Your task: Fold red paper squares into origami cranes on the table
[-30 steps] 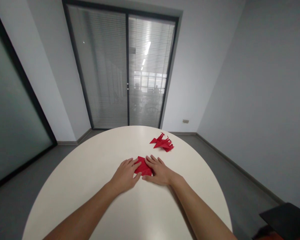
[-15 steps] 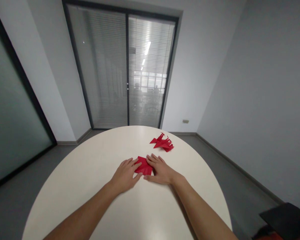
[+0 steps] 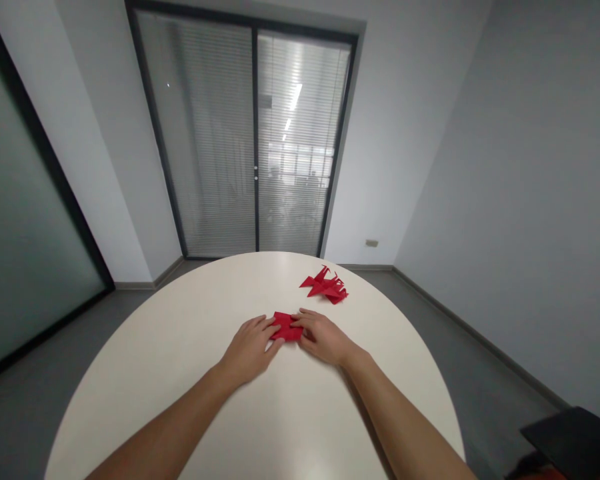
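Red paper [image 3: 286, 328] lies below the centre of the frame, our left hand [image 3: 250, 347] flat on its left edge with fingers parted. Our right hand [image 3: 324, 337] is curled narrower at its right edge, though we cannot tell whether it grips; folded red cranes [image 3: 324, 288] sit above, right of centre

L hand [image 3: 250, 348] palm-down, fingers [image 3: 267, 324] slightly spread, R hand [image 3: 325, 339] opp., fingers more bent, both forearms [image 3: 195, 407] angled fwd
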`<state>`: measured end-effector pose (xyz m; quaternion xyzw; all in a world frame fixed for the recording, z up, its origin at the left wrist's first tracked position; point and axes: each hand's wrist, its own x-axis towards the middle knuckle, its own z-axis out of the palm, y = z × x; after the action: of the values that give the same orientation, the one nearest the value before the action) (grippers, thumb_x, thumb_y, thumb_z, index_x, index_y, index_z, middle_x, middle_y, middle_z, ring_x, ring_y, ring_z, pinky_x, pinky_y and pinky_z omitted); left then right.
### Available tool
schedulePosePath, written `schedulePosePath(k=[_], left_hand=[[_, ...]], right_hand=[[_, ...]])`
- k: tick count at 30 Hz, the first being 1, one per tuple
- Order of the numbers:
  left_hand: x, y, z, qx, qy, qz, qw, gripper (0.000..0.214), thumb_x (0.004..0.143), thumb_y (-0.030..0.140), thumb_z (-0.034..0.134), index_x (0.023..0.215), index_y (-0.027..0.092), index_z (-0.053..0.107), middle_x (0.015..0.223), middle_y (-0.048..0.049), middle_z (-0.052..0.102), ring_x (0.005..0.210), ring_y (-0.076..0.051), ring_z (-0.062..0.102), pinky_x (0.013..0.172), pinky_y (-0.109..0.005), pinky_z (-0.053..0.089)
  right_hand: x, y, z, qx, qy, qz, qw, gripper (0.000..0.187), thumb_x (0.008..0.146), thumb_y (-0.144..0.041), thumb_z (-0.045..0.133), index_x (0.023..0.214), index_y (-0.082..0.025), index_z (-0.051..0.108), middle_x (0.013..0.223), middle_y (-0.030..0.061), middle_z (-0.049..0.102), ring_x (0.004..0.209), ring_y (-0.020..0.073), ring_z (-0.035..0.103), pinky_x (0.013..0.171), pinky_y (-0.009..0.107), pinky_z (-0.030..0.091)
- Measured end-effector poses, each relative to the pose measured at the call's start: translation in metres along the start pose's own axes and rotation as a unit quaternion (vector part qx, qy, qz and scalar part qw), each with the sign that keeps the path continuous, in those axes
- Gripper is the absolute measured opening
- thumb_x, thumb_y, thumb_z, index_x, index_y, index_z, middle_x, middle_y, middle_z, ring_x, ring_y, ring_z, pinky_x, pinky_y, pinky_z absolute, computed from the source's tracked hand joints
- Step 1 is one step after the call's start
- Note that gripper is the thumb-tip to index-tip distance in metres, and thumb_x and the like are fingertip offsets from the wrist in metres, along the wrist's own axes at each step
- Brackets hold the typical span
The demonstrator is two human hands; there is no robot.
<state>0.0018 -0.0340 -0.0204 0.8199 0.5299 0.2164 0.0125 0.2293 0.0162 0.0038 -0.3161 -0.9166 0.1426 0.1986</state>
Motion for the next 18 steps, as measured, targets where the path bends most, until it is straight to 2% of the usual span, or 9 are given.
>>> schedulePosePath(k=[4,8,13,18], left_hand=[[0.001,0.004,-0.004,-0.012,0.010,0.003,1.000,0.036,0.098,0.039,0.050,0.121,0.021,0.070,0.132,-0.0093,0.066,0.127,-0.030,0.056,0.111,-0.049,0.040],[0.002,0.007,-0.010,-0.018,0.016,0.017,1.000,0.029,0.096,0.035,0.052,0.112,0.021,0.072,0.119,-0.0083,0.072,0.113,-0.028,0.061,0.101,-0.043,0.046],[0.003,0.008,-0.015,0.002,0.018,-0.006,1.000,0.023,0.096,0.025,0.050,0.100,0.019,0.072,0.102,-0.0078,0.074,0.099,-0.025,0.063,0.089,-0.037,0.049],[0.003,0.006,-0.015,-0.012,0.043,-0.060,0.997,0.025,0.098,0.027,0.047,0.103,0.020,0.071,0.102,-0.0069,0.074,0.097,-0.024,0.065,0.086,-0.035,0.049]], right_hand=[[0.001,0.001,0.001,0.007,0.023,0.043,0.999,0.031,0.091,-0.018,0.048,0.110,-0.019,0.072,0.113,0.0095,0.073,0.112,0.0253,0.063,0.099,0.038,0.044],[0.001,0.000,0.000,-0.019,0.029,0.081,0.996,0.028,0.099,-0.028,0.044,0.101,-0.018,0.070,0.098,0.0089,0.072,0.095,0.0224,0.063,0.083,0.031,0.043],[0.000,0.000,-0.001,-0.036,0.042,0.121,0.991,0.031,0.102,-0.035,0.040,0.098,-0.018,0.065,0.091,0.0082,0.069,0.085,0.0209,0.061,0.073,0.029,0.039],[0.000,-0.003,-0.001,0.010,0.061,0.142,0.988,0.025,0.099,-0.036,0.045,0.100,-0.019,0.064,0.092,0.0065,0.070,0.081,0.0199,0.061,0.071,0.029,0.039]])
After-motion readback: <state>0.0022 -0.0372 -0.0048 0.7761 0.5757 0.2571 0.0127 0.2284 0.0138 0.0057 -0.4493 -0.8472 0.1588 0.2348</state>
